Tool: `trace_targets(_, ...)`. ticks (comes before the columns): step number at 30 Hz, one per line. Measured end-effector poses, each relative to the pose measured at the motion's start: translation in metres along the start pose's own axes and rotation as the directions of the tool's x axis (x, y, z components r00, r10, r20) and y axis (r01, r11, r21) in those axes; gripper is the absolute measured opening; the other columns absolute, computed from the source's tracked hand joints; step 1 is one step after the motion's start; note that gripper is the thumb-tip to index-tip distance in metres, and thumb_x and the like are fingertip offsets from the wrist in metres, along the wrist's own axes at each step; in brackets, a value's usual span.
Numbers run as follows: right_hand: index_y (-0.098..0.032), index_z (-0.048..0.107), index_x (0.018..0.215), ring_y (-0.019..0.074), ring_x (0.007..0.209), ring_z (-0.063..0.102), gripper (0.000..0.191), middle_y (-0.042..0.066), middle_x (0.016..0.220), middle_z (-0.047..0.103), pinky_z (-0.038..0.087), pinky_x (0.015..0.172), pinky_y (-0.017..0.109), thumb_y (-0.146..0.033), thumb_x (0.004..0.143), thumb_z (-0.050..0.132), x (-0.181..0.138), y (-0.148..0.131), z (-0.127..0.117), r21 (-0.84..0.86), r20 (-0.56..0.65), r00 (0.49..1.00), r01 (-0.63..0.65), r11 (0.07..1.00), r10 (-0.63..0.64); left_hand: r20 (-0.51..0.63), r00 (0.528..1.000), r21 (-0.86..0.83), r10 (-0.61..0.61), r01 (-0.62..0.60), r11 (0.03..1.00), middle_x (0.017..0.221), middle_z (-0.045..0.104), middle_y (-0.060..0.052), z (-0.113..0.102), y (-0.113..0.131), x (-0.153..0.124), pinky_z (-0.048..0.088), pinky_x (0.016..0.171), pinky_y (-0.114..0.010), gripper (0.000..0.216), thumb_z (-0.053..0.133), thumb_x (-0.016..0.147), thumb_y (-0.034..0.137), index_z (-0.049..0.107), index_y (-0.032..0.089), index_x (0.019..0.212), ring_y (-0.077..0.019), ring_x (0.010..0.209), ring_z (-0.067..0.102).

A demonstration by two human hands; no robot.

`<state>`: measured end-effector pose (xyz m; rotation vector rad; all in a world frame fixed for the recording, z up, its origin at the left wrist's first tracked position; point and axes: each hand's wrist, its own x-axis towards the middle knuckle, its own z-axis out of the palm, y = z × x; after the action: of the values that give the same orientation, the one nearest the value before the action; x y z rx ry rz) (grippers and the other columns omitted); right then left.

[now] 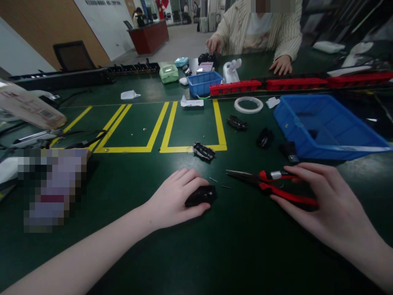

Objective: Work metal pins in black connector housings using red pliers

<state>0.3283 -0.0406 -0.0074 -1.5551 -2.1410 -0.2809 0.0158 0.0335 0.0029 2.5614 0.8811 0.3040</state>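
Observation:
My left hand (179, 196) is closed around a small black plastic part (201, 196) on the green tabletop, thumb on the near side and fingers on the far side. In my right hand (328, 205) are long-nose pliers (260, 180) with red and black handles, the fingers and thumb on the two handles. The pliers' tips point left, toward the black part, without touching it. Two thin metal pins (219, 182) lie between the part and the pliers. Just beyond my left hand sits a black part with metal pieces (204, 151).
A large blue bin (331, 151) stands at the right, with black plastic pieces (265, 138) beside it. Further back are a tape roll (248, 105), a small blue bin (204, 83) and red strips (296, 84). A co-worker's hand (281, 64) rests across the table.

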Motion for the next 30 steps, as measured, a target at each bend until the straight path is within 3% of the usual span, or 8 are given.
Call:
trace_targets(2, -0.026, 0.049, 0.117, 0.0287, 0.088, 0.059, 0.032, 0.010, 0.106, 0.055, 0.049, 0.071, 0.043, -0.030, 0.086, 0.053, -0.004, 0.002, -0.005, -0.011, -0.023, 1.000, 0.004, 1.000, -0.004, 0.013, 1.000, -0.016, -0.007, 0.007, 1.000, 0.104, 0.059, -0.005, -0.001, 0.000, -0.001, 0.048, 0.078, -0.034, 0.030, 0.057, 0.088, 0.039, 0.056, 0.020, 0.112, -0.0199, 0.091, 0.054)
trace_targets(4, -0.029, 0.053, 0.108, 0.0256, 0.080, 0.059, 0.024, 0.007, 0.097, 0.059, 0.046, 0.069, 0.043, -0.023, 0.085, 0.055, -0.007, 0.004, -0.010, -0.047, -0.063, 0.994, 0.082, 0.996, -0.085, 0.020, 1.000, -0.035, -0.013, 0.014, 0.999, 0.104, 0.059, -0.005, -0.001, 0.000, -0.001, 0.049, 0.078, -0.034, 0.030, 0.057, 0.089, 0.038, 0.056, 0.021, 0.112, -0.0200, 0.092, 0.054)
trace_targets(8, -0.029, 0.056, 0.108, 0.0230, 0.080, 0.063, 0.028, 0.003, 0.093, 0.067, 0.045, 0.079, 0.045, -0.019, 0.082, 0.057, -0.006, 0.002, -0.015, -0.002, 0.013, 0.962, 0.273, 0.962, -0.273, 0.020, 1.000, -0.067, -0.020, 0.022, 0.998, 0.104, 0.059, -0.004, -0.001, -0.001, -0.003, 0.049, 0.078, -0.034, 0.029, 0.057, 0.088, 0.036, 0.055, 0.023, 0.114, -0.0200, 0.092, 0.054)
trace_targets(11, -0.026, 0.057, 0.111, 0.0203, 0.084, 0.065, 0.029, 0.003, 0.097, 0.069, 0.044, 0.088, 0.042, -0.022, 0.082, 0.061, -0.003, -0.003, -0.011, 0.054, 0.060, 0.947, 0.314, 0.948, -0.317, 0.001, 0.999, -0.087, -0.037, 0.036, 0.996, 0.104, 0.059, -0.003, 0.001, -0.002, -0.003, 0.050, 0.077, -0.033, 0.028, 0.058, 0.088, 0.033, 0.056, 0.024, 0.114, -0.0198, 0.093, 0.054)
trace_targets(18, -0.023, 0.054, 0.117, 0.0230, 0.100, 0.061, 0.038, 0.007, 0.107, 0.066, 0.044, 0.092, 0.045, -0.036, 0.082, 0.063, -0.004, -0.005, -0.006, 0.147, 0.133, 0.966, 0.202, 0.968, -0.221, -0.003, 0.998, -0.128, -0.056, 0.055, 0.990, 0.104, 0.059, -0.003, 0.002, -0.002, -0.003, 0.050, 0.078, -0.034, 0.028, 0.059, 0.086, 0.030, 0.056, 0.024, 0.113, -0.0204, 0.093, 0.053)
trace_targets(22, -0.024, 0.042, 0.135, 0.0305, 0.118, 0.053, 0.069, 0.011, 0.128, 0.057, 0.045, 0.094, 0.051, -0.048, 0.075, 0.067, -0.006, 0.003, -0.005, 0.118, 0.211, 0.974, 0.056, 0.991, -0.080, 0.028, 0.998, -0.131, -0.057, 0.060, 0.990, 0.105, 0.059, -0.002, 0.000, -0.001, -0.003, 0.050, 0.078, -0.034, 0.028, 0.060, 0.086, 0.030, 0.056, 0.024, 0.114, -0.0197, 0.093, 0.054)
trace_targets(25, -0.022, 0.037, 0.140, 0.0362, 0.125, 0.047, 0.086, 0.013, 0.134, 0.053, 0.040, 0.099, 0.059, -0.057, 0.068, 0.069, -0.006, 0.011, -0.001, 0.082, 0.297, 0.954, 0.015, 0.997, -0.039, 0.043, 0.997, -0.127, -0.060, 0.065, 0.990, 0.106, 0.059, -0.003, -0.002, -0.001, -0.002, 0.050, 0.080, -0.034, 0.028, 0.060, 0.086, 0.030, 0.056, 0.024, 0.113, -0.0197, 0.095, 0.054)
trace_targets(30, -0.023, 0.043, 0.136, 0.0356, 0.122, 0.050, 0.073, 0.013, 0.127, 0.057, 0.040, 0.100, 0.059, -0.053, 0.074, 0.066, -0.009, 0.012, 0.002, 0.085, 0.258, 0.965, 0.030, 0.996, -0.051, 0.034, 0.998, -0.099, -0.048, 0.051, 0.994, 0.107, 0.060, -0.004, -0.002, -0.001, -0.003, 0.051, 0.081, -0.035, 0.029, 0.059, 0.087, 0.032, 0.055, 0.023, 0.115, -0.0204, 0.096, 0.055)
